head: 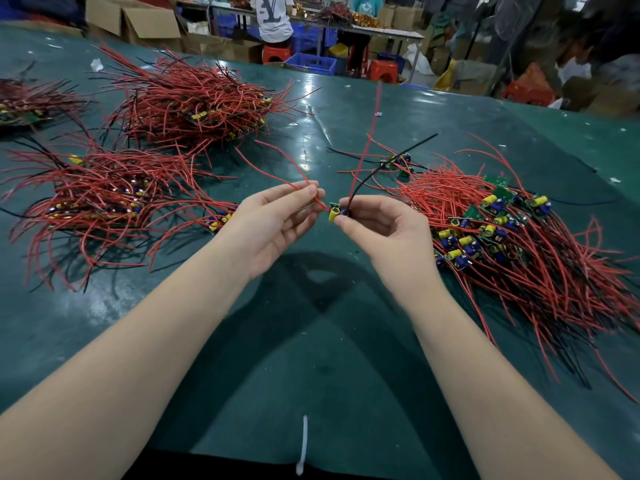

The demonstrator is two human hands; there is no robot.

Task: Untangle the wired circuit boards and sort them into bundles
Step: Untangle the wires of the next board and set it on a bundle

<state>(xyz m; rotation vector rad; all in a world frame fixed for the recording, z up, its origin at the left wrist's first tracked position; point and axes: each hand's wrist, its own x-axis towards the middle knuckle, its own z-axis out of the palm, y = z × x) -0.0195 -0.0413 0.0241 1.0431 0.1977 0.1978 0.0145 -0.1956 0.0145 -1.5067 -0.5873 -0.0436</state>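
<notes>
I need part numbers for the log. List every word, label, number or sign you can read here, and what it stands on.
"LV": large grey monogram, partly cut off by the frame top, on the white shirt of a person at the far bench.
Held board, gripped by the right hand, its red wire pinched by the left hand: no print readable.
Boards in the right pile: too small and blurred.
Cartons and crates: nothing legible.

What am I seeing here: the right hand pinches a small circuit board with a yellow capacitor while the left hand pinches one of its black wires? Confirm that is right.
Wrong in one respect: the head view shows the left hand pinching a red wire, not a black one. The black wire rises from the right hand. The rest holds: the right hand pinches the small circuit board with its yellow capacitor.
</notes>
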